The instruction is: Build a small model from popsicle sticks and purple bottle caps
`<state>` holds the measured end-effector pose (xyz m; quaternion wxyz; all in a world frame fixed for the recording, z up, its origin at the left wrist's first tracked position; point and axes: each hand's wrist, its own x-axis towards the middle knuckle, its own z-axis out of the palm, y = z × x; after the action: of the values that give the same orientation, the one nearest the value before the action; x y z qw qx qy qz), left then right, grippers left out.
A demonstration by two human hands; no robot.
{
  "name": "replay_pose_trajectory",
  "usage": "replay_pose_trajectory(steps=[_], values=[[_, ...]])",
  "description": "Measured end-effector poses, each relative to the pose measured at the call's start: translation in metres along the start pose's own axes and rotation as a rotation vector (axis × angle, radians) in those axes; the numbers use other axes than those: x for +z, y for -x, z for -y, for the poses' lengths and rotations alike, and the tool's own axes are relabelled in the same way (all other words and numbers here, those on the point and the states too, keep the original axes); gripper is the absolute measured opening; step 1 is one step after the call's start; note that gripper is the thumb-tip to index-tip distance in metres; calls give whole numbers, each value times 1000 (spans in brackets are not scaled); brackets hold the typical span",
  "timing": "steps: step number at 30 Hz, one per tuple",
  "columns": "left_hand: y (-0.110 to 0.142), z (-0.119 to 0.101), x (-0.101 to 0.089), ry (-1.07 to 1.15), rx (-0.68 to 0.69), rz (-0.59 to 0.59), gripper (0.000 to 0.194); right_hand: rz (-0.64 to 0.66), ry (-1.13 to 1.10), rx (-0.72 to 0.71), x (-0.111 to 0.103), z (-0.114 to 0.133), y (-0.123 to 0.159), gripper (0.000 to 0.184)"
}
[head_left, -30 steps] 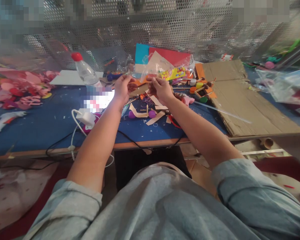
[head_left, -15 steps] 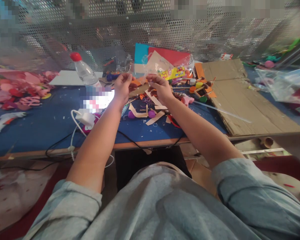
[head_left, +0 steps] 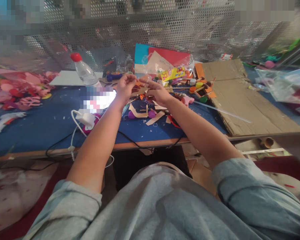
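My left hand (head_left: 125, 88) hovers over the middle of the cluttered table, its thumb and fingers pinched together. Whatever sits in that pinch is too small to make out. Close by on its right, my right hand (head_left: 159, 94) points its fingers toward the left one, fingers bent and held together; what they grip is hidden. Beneath the hands lie cream foam strips (head_left: 155, 118), a bent cream strip (head_left: 137, 113) with purple round pieces (head_left: 152, 114) at its ends, and a pink object (head_left: 188, 100).
A bottle with a red cap (head_left: 87, 73) and a lit phone (head_left: 101, 101) stand left, near a white charger plug (head_left: 85, 118) with cables. Flat cardboard (head_left: 250, 103) covers the right side. Pink cut pieces (head_left: 17, 88) are heaped far left. Behind rises a perforated metal screen (head_left: 110, 36).
My right hand has dropped slightly and shifted left, its fingers reaching closer to the left hand. My left hand has moved a little to the right. The table items stay put.
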<state>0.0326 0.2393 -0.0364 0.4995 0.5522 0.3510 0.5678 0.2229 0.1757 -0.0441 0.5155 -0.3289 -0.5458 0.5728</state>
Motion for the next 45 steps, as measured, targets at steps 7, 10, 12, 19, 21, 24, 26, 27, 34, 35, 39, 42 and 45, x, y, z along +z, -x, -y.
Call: replay_pose_trajectory(steps=[7,10,12,19,21,24,26,27,34,35,39,42,45], values=[[4,-2,2,-69,4,65,17,28,2,18,4,2,4,84],[2,-2,1,-26,-30,46,26,34,3,-1,5,3,4,80],[0,-1,0,-5,-15,34,32,34,-15,-28,5,4,4,80],[1,-2,-1,17,-32,88,27,34,20,-13,4,1,3,83],[4,-4,1,27,-56,99,34,40,40,-16,5,0,3,86],[9,-10,3,8,-38,116,58,42,64,-29,5,-1,3,85],[13,-13,4,-23,-19,130,73,36,87,-34,5,-1,3,84],[15,-15,5,-34,-19,133,77,33,100,-33,5,-1,3,84],[21,-15,6,-44,-63,203,85,75,143,-31,2,-3,3,96],[21,-14,5,-69,-42,220,86,79,143,-36,2,-3,3,95],[20,-12,4,-140,28,262,82,99,159,-40,2,-4,3,91],[20,-12,4,-109,10,296,80,87,151,-39,2,-5,2,85],[18,-7,3,-56,-42,316,81,87,132,-53,1,-8,1,77]])
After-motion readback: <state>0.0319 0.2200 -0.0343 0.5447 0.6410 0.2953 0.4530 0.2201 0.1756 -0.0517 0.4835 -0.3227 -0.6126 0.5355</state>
